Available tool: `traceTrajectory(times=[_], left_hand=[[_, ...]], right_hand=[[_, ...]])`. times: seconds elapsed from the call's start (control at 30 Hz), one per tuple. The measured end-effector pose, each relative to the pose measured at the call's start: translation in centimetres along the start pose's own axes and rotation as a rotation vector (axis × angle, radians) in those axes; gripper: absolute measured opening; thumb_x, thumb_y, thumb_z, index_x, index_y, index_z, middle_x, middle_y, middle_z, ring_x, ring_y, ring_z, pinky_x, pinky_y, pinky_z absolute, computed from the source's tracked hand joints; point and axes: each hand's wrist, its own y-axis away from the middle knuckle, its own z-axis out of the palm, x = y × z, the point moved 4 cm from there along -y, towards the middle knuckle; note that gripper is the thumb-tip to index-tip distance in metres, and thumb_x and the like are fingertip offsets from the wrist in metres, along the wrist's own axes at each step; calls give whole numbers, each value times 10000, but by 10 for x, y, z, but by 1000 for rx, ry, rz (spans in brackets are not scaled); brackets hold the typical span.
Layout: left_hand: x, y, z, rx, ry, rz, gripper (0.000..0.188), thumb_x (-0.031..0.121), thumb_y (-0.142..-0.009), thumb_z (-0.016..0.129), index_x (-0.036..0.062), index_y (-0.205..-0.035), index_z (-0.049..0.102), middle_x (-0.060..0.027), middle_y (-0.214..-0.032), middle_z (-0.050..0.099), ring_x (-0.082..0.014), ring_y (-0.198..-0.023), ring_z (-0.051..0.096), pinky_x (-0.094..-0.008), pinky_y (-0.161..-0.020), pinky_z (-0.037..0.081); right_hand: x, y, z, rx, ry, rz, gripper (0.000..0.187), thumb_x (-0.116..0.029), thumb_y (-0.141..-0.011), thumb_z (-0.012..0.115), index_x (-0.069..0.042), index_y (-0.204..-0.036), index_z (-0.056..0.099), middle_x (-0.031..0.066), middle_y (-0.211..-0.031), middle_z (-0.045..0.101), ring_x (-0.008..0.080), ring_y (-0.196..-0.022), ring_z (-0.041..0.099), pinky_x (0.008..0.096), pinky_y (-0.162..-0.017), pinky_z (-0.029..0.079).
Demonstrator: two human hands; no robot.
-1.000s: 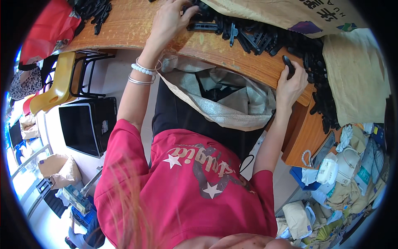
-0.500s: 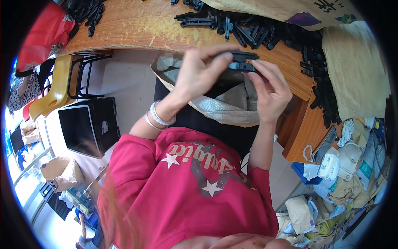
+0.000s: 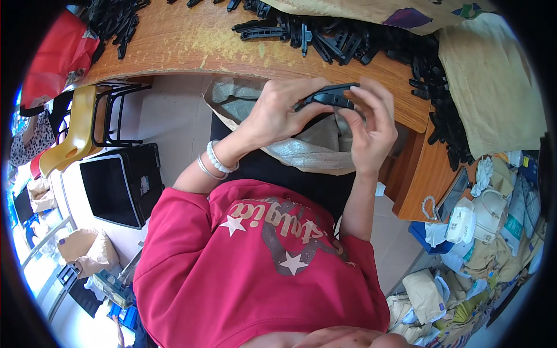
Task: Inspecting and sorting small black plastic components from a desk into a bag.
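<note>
Above the open woven sack, my left hand (image 3: pixel 275 110) pinches a long, curved black plastic part (image 3: pixel 331 97) between thumb and fingers. My right hand (image 3: pixel 374 127) is at the part's other end, thumb against its lower edge and fingers curled near its tip. A dark blue-grey section shows along the part's underside; finer details are too small to make out. The woven sack (image 3: pixel 301 152) gapes below both hands, its pale lining visible. On the table beyond lies a pile of similar black plastic parts (image 3: pixel 342 43).
The wooden table (image 3: pixel 191 40) curves across the far side, with more black parts (image 3: pixel 116 26) at far left. Large brown paper bags (image 3: pixel 487 87) stand at right. A phone (image 3: pixel 454 194) rests near the table's right end. A yellow chair (image 3: pixel 75 130) and black box (image 3: pixel 119 185) are at left.
The two stacked pieces, showing a gap before, now lie closed together in my hands. My left fingers have slid back along the part, and its right end tilts differently.
</note>
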Motion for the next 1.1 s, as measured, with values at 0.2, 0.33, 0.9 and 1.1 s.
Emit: traceTrajectory(times=[0.2, 0.33, 0.9, 1.1], left_hand=[[1, -3, 2, -79, -33, 59, 270, 70, -748, 723, -12, -988, 629, -170, -795, 634, -327, -668, 608, -336, -610, 485], [-15, 3, 8, -16, 202, -155, 319, 116, -798, 715, -9, -1081, 636, -109, -791, 664, -161, -648, 633, -277, -603, 499], [-85, -33, -62, 102, -909, 35, 274, 175, -821, 668, 43, -1056, 624, -91, -836, 596, -230, -617, 601, -303, -558, 464], [-53, -14, -62, 194, -567, -18, 249, 233, -830, 647, 24, -966, 643, -80, -777, 595, -243, -580, 593, -337, -544, 465]], right_hand=[[11, -4, -4, -51, -147, 83, 328, 79, -738, 699, 20, -1050, 620, 120, -1096, 601, 136, -907, 609, 245, -781, 517], [13, -7, -8, -60, 51, 180, 242, 37, -770, 683, 1, -1006, 646, 99, -1030, 632, 121, -895, 607, 251, -757, 508], [47, -46, -66, 86, 1069, -228, 234, -23, -790, 659, -19, -1023, 642, 115, -911, 600, 282, -832, 578, 386, -741, 484], [46, -44, -67, 162, 905, -257, 247, 1, -813, 638, -36, -1057, 637, 91, -891, 576, 161, -627, 577, 266, -521, 468]])
